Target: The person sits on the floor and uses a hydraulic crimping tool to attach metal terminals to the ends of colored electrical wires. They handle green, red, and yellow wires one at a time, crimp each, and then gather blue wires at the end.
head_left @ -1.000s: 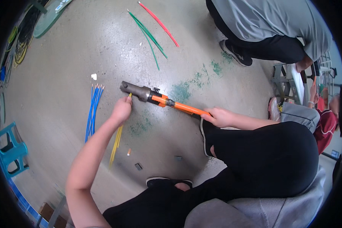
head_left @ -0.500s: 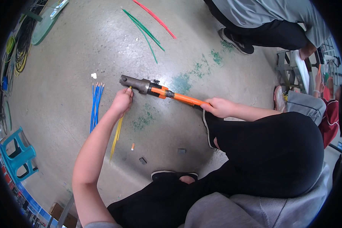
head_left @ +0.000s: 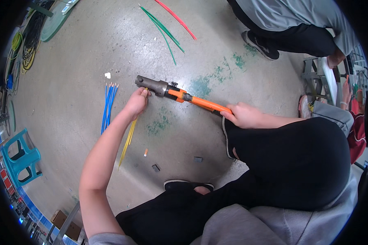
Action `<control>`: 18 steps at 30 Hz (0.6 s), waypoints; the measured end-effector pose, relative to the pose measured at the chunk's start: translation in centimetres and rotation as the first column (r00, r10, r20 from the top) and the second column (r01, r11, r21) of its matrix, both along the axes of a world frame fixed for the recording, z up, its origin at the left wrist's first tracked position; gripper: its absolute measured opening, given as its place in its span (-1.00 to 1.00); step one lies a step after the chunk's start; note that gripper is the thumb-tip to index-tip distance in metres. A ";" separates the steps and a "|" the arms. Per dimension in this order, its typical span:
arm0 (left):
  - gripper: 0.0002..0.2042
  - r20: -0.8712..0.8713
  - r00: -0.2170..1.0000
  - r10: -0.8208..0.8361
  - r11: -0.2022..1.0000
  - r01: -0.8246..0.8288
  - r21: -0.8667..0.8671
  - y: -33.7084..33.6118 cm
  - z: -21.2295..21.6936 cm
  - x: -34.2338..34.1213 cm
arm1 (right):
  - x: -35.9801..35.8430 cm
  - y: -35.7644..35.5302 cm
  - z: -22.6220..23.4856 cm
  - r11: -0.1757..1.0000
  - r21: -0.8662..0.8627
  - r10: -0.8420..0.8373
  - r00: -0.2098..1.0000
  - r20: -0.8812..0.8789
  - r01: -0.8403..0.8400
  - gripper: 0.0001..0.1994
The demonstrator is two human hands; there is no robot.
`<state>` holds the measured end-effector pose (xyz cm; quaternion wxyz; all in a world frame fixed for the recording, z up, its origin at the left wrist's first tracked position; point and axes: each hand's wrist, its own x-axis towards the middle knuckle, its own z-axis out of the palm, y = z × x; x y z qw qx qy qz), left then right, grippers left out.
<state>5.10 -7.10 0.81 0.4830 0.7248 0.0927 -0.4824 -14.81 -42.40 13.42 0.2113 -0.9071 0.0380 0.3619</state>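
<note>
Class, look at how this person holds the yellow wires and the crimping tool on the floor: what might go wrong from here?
1. The left hand holds the yellow wires right at the crimping tool head; fingers might get pinched.
2. The right hand grips only the handle's far end, so the tool may twist.
3. Blue wires lie loose nearby, a possible trip hazard.

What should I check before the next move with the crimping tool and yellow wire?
1. Right hand grips the orange handle: ok.
2. Left hand holds the yellow wire at the tool head: ok.
3. Wire end seated in the head: cannot tell, fingers hide it.
4. Left fingers away from the head: not ok, they touch it.
5. Blue wires lie apart from the tool: ok.
</note>
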 end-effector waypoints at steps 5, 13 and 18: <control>-0.74 0.039 0.997 -0.070 0.997 0.069 0.034 0.6 -1.2 0.1 | -2.0 -0.7 -5.8 0.998 0.065 -0.019 0.994 0.106 0.012 -0.51; -0.69 0.193 0.977 -0.095 0.991 0.074 0.113 0.1 -2.9 0.5 | 5.0 1.7 5.6 0.998 0.050 0.030 0.989 -0.148 -0.023 -0.46; -0.63 0.416 0.885 -0.209 0.966 0.121 0.230 -0.3 -4.0 0.1 | 2.9 1.1 3.4 1.000 0.001 0.009 0.998 -0.064 -0.009 -0.49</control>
